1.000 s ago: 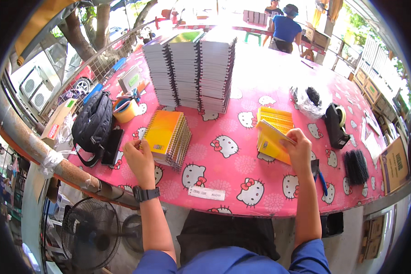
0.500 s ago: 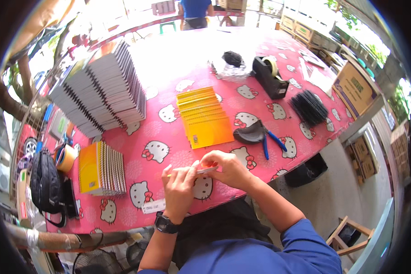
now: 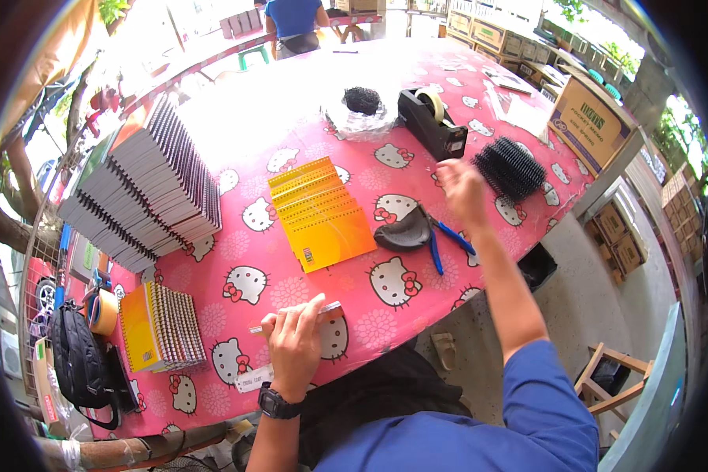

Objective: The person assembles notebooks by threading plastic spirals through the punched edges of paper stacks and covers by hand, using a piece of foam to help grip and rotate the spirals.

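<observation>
Near the table's front edge, my left hand is closed on a thin small notebook, seen almost edge-on and mostly covered by the fingers. My right hand is stretched out over the table, slightly blurred, its fingers extended and nothing visible in them. Closest to it lies a pile of black plastic spiral binding coils, just to its right. Blue-handled pliers lie below that hand, beside a dark grey curved pad. Overlapping yellow-orange notebooks lie between my hands, farther in.
Tall stacks of spiral-bound notebooks stand at the left, with yellow spiral notebooks nearer me. A black tape dispenser, a plastic-wrapped black bundle and a cardboard box are farther back. A black backpack sits at the left edge.
My right hand has let go of the small notebook and moved away and to the right, up to the black coils. My left hand still holds the notebook. The view has shifted.
</observation>
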### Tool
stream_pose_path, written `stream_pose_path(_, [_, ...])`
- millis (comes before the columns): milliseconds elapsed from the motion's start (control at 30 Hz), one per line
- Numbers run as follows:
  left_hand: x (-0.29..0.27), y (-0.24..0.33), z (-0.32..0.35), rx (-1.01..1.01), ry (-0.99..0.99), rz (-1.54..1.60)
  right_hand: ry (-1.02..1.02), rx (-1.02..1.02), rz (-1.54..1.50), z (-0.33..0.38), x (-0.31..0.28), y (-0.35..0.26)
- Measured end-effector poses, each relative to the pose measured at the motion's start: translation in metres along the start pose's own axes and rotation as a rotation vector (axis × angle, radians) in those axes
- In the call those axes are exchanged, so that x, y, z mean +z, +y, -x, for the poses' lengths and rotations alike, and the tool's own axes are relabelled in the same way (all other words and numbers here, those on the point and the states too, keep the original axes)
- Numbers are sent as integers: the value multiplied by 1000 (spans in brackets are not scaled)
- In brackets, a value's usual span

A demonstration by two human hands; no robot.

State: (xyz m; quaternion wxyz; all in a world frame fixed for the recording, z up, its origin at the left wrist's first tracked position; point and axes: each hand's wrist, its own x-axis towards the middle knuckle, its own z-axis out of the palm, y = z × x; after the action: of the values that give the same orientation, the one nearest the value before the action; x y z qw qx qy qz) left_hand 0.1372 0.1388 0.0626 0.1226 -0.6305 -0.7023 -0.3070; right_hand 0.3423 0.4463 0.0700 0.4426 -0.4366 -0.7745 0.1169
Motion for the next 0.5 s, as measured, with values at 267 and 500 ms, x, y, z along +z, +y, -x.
stream_pose_path(267, [-10,-3,3,50,124,166,-138,51,571,-26,-5,135])
stream_pose_path(500, [-11,-2,3,22,115,203,146,-147,627,-33,-31,104])
